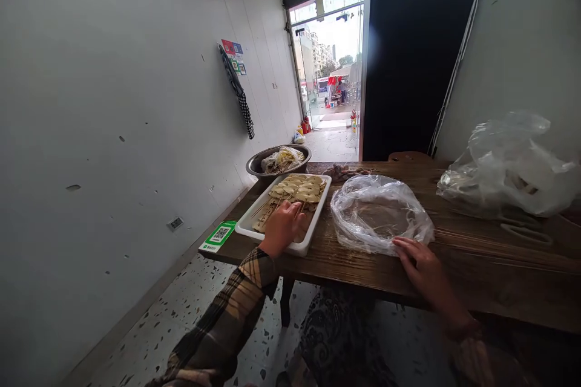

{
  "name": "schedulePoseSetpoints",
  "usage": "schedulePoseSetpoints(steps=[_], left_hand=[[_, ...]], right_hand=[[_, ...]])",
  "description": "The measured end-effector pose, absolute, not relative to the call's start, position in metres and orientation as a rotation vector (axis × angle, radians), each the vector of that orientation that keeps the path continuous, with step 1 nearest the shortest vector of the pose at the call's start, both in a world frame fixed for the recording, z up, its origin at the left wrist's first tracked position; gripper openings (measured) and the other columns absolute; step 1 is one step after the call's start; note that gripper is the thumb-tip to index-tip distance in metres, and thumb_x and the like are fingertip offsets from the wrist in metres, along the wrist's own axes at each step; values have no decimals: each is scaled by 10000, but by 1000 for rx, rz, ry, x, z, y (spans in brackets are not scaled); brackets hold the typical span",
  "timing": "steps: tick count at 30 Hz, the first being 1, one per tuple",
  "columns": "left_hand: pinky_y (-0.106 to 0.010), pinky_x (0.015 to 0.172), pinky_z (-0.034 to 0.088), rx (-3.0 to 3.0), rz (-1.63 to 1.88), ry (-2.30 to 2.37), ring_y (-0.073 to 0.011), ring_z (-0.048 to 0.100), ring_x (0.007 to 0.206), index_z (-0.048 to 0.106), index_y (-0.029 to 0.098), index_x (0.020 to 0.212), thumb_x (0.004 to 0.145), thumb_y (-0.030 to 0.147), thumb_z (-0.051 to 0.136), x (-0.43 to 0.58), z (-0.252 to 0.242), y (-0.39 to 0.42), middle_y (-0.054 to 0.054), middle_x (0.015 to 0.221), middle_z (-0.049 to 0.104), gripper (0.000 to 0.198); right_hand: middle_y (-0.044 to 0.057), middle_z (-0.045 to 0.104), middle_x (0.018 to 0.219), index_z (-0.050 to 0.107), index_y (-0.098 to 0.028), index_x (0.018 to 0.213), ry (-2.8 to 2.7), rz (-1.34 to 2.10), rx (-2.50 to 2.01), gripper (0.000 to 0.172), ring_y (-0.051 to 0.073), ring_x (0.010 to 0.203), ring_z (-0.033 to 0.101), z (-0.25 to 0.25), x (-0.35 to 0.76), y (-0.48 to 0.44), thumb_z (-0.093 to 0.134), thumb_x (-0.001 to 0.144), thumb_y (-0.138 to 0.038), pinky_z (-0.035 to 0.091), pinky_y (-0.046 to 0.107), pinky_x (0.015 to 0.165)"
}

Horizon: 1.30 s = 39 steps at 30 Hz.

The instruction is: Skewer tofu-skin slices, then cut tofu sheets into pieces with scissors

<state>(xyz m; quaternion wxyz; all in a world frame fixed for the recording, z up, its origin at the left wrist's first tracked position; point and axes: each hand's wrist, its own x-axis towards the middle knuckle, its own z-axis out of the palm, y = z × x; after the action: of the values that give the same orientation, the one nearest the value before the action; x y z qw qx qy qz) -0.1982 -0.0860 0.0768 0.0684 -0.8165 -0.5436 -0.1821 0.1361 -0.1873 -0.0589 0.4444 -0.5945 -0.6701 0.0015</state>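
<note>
My left hand (282, 228) reaches into a white tray (245, 225), its slightly spread fingers resting on skewers (297, 186) of flat, pale tan slices. The slices lie overlapped in rows, with thin wooden sticks showing between them. Whatever lies under my left palm is hidden. To the right of the tray sits a clear plastic bag (381, 187), its rim rolled down into a ring around a wide opening. My right hand (420, 261) pinches the near right edge of this bag between thumb and fingers.
Behind the tray stands a metal bowl (252, 168) with bagged sticks. A green QR card (220, 236) lies at the left corner of the wooden table (472, 269). Another plastic bag (508, 163) stands on the right, near scissors-like handles (526, 234). A wall (136, 151) borders the left side.
</note>
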Motion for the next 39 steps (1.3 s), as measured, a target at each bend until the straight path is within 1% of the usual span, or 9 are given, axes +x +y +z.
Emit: schedulePoseSetpoints(steps=[4,7,13,17,24,28,33,36,39], left_hand=[[-302,868,474,-2420,-965,-1642,-190,608,954,560,193,1228,939,351,433,-216,70,-90,-94,1065,603,353],[-337,915,474,-2426,-1041,-1609,-213,598,1024,563,164,1220,934,331,435,-222,74,-89,-117,1101,618,355],[-400,1104,350,-2688,-728,-1387,-240,485,1276,547,141,1272,920,332,435,-193,98,-55,-139,1319,572,415],[-405,1152,289,-2827,-439,-1421,-246,393,1369,488,109,1343,898,294,449,-173,88,-15,-155,1442,473,483],[-406,1126,340,-2838,-499,-1506,-241,436,1347,555,122,1283,875,188,416,-160,71,23,-160,1435,485,435],[-378,1145,316,-2844,-540,-1499,-207,430,1351,533,152,1310,865,171,426,-163,79,14,-119,1430,503,458],[-416,1134,332,-2755,-817,-1419,-220,469,1315,509,140,1334,900,246,402,-184,94,-16,-126,1381,547,459],[-448,1063,414,-2641,-983,-1433,-257,524,1254,549,123,1279,912,326,419,-209,93,-43,-150,1316,590,438],[-438,1017,459,-2488,-1142,-1475,-248,571,1183,580,140,1215,935,353,416,-232,78,-81,-133,1231,634,388]], right_hand=[[124,699,1150,676,-182,1091,-1648,-4,-1482,338,278,1103,618,-56,135,-189,425,934,-346,460,487,989],[128,693,1161,668,-173,1100,-1634,-8,-1497,340,279,1117,608,-57,135,-190,424,933,-340,453,490,995],[135,679,1186,653,-151,1135,-1641,-12,-1519,364,289,1148,587,-62,138,-188,421,925,-337,436,504,1015],[138,682,1184,656,-146,1132,-1638,-18,-1517,367,294,1140,595,-67,139,-185,418,925,-334,440,514,1009],[129,703,1142,680,-165,1085,-1653,-31,-1498,346,300,1112,620,-76,143,-180,441,911,-345,467,508,982],[135,696,1157,674,-154,1096,-1673,-17,-1499,349,301,1119,612,-75,143,-182,438,918,-340,464,513,982],[136,698,1146,676,-165,1075,-1642,-28,-1505,334,299,1109,612,-65,139,-187,440,927,-348,459,512,980],[135,693,1154,672,-161,1083,-1640,-23,-1514,333,287,1114,608,-58,138,-189,436,938,-346,452,491,993],[132,681,1178,660,-158,1115,-1658,-44,-1534,345,282,1131,595,-55,138,-190,430,945,-349,445,481,998]])
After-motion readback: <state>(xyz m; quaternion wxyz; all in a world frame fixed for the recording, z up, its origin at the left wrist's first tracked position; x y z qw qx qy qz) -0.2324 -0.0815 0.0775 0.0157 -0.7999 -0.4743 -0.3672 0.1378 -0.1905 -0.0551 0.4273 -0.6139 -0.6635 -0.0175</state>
